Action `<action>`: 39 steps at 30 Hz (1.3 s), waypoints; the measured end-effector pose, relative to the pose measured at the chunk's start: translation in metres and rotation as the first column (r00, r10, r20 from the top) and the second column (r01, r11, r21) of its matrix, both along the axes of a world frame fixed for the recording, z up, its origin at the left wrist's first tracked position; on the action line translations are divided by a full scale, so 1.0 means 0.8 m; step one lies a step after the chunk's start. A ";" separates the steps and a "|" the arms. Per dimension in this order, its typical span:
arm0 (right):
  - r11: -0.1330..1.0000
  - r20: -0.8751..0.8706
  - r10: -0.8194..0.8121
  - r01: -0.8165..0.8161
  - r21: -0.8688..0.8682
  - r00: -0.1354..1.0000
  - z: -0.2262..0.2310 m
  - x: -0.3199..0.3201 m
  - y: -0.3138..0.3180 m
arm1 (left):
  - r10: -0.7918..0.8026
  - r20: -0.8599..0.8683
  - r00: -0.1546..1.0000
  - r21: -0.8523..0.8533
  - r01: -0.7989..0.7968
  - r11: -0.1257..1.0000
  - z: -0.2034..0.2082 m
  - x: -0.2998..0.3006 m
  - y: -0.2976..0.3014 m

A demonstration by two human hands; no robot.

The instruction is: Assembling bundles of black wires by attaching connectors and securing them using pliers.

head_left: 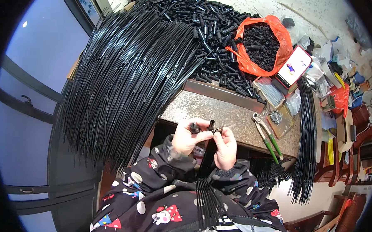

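Writing: phone (294,67) sits ahead-right of the hands, white screen with a small figure; any text is too small for us to read. Surface: speckled brown tabletop (186,105) just ahead of the hands, black tube pile (214,28) and red bag (286,35) farther forward, green-handled pliers (271,143) to the right. Room: dark-framed panels (31,138) far left. Our left hand (185,137) grips black tubular parts (211,125); our right hand (226,150) pinches a small ridged piece (218,129) beside them, fingertips close together.
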State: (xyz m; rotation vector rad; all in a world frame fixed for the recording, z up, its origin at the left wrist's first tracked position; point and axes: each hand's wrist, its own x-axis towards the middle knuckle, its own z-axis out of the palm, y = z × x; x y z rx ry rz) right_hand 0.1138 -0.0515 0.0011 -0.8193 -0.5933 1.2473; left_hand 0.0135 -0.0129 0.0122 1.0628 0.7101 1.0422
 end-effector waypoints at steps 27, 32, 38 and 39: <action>0.877 -0.226 0.465 -0.481 -0.016 0.856 -0.014 0.004 -0.003 | -0.376 -0.333 0.865 0.143 0.440 0.887 0.019 -0.040 0.048; 0.714 -0.397 0.654 -0.699 0.041 0.645 -0.022 0.017 0.009 | -0.573 -0.067 0.817 0.282 0.566 0.775 -0.007 -0.041 0.064; 0.773 -0.279 0.619 -0.633 0.049 0.734 -0.015 0.011 0.001 | -0.620 -0.172 0.766 0.404 0.629 0.665 -0.001 -0.041 0.069; 0.875 -0.302 0.458 -0.483 -0.011 0.836 -0.015 0.009 -0.002 | -0.457 -0.443 0.771 0.313 0.611 0.728 0.006 -0.042 0.067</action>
